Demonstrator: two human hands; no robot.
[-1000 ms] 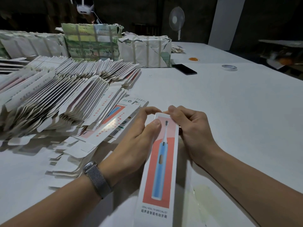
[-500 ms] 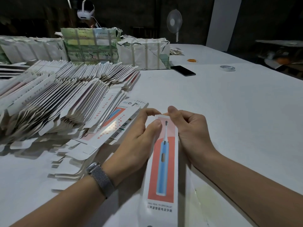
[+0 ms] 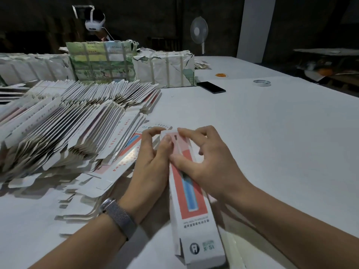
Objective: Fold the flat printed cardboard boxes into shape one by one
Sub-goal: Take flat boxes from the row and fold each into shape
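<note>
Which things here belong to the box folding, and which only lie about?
Job: box held by left hand and right hand; flat boxes.
Lying about: phone, tape roll, rubber bands, wrapped bundles, fan.

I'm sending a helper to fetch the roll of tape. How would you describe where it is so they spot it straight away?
Start from the wrapped paper bundles at the far side of the white table. Go right, past the black phone; the roll of tape lies flat beyond it. It is a pale ring, unlike the smaller orange thing behind.
</note>
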